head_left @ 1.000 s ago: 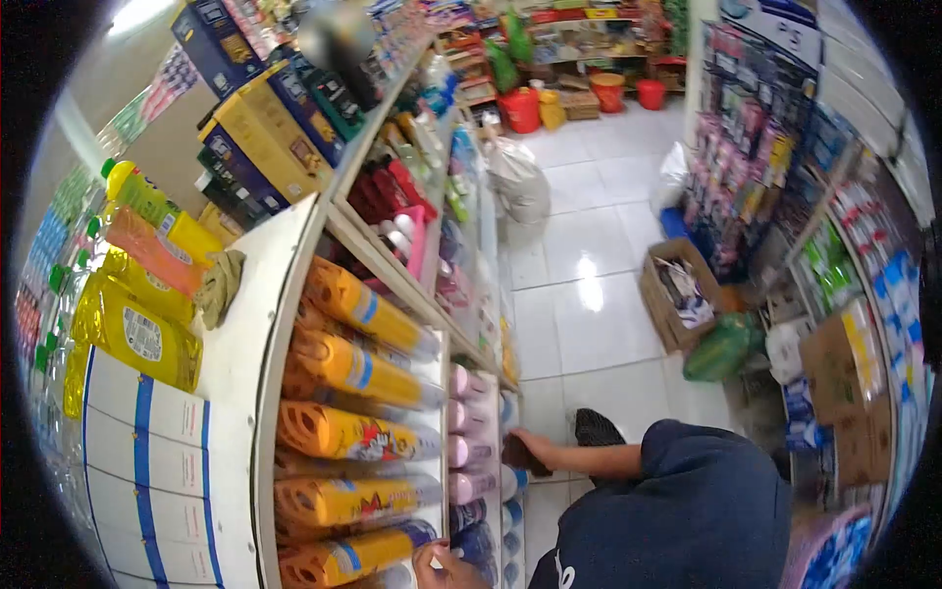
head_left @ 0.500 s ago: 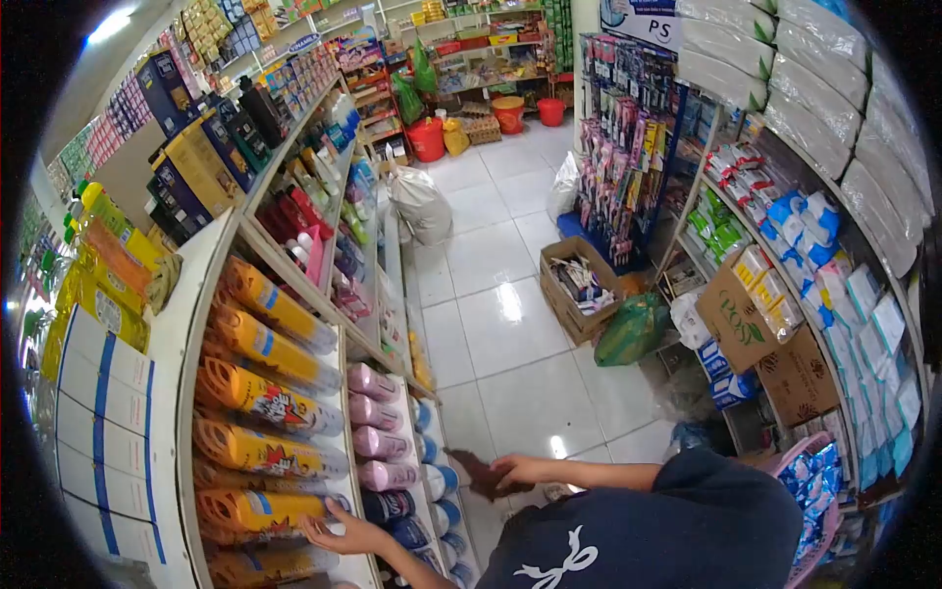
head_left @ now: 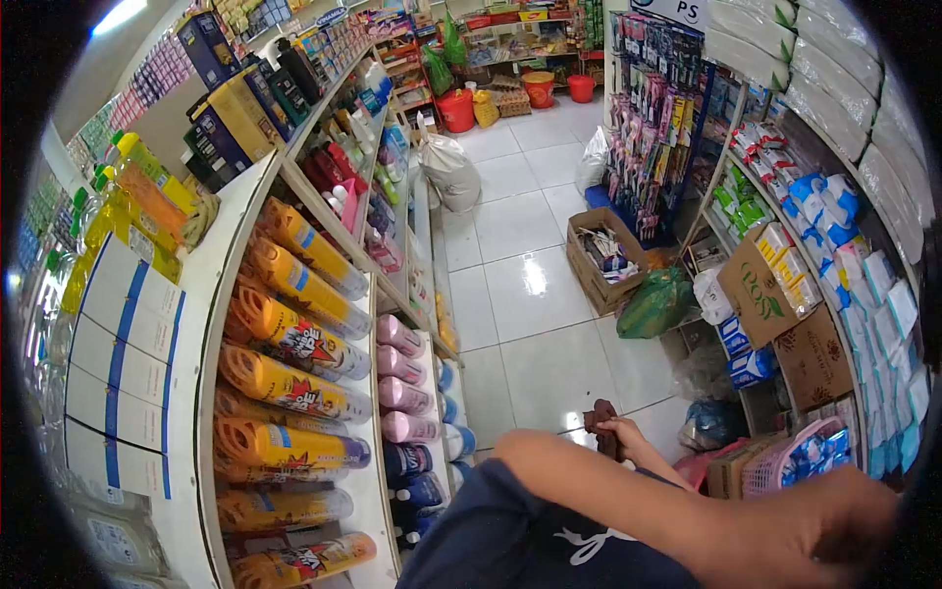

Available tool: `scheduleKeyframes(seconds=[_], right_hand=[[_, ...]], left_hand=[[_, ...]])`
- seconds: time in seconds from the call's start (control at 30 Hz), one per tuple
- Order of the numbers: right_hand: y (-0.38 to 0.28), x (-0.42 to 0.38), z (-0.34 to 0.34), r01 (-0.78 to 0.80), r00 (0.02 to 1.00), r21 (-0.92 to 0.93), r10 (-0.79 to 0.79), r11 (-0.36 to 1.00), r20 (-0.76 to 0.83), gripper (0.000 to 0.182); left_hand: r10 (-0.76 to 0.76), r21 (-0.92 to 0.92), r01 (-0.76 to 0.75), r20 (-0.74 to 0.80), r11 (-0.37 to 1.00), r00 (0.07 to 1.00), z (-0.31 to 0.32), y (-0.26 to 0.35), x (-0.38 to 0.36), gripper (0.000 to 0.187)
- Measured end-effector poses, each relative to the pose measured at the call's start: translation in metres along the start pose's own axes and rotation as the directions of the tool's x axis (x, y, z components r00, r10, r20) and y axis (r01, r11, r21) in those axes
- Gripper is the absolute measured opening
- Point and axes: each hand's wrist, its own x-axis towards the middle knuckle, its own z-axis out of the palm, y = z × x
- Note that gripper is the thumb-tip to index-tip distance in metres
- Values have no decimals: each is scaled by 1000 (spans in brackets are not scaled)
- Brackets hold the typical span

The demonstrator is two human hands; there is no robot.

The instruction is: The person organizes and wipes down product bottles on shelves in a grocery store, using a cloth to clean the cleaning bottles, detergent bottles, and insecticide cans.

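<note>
The biggest thing around me is the white shelf unit (head_left: 231, 211), running from my 7 o'clock up to my 11, with orange spray cans (head_left: 294, 447) ranked along it at 8; both my hands are well apart from them. Next in size comes the tiled floor (head_left: 540, 368), bare and shiny from the middle of my view up toward 12. The pink basket (head_left: 763, 479) sits at 4 o'clock with blue packets (head_left: 819, 452) in it.

My left hand (head_left: 844, 530) is also toward 4, nearest that basket, my forearm crossing in front of me; it is too blurred for me to tell whether its fingers are folded or holding anything. My right hand (head_left: 630, 438), between 4 and 5, has its fingers closed around a small brown cloth (head_left: 598, 416), whose upper end pokes out past them over the tiles.

I judge the cloth to be light, soft and limp, with nothing to break and little chance of slipping. A bunched grip at its middle should suit it best; pinched by one corner, it would simply droop.
</note>
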Motion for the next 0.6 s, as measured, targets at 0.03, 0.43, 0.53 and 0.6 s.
scheduleKeyframes(seconds=[0.03, 0.43, 0.53, 0.6], right_hand=[[19, 7, -4, 56, 997, -92, -61, 994, -55, 22], [54, -42, -36, -9, 985, 407, 79, 913, -155, 19], [66, -23, -40, 125, 966, 286, -50, 950, -254, 23], [60, -24, -29, -3, 957, 166, 52, 986, -286, 24]], left_hand=[[38, -104, -34, 37, 994, 999, 4, -10, 3, 19], [238, -541, -119, 156, 833, 959, 34, -8, -8, 28], [258, -466, -171, 130, 868, 957, 35, 1, -13, 28], [281, -405, -220, 98, 888, 955, 39, 4, -17, 28]])
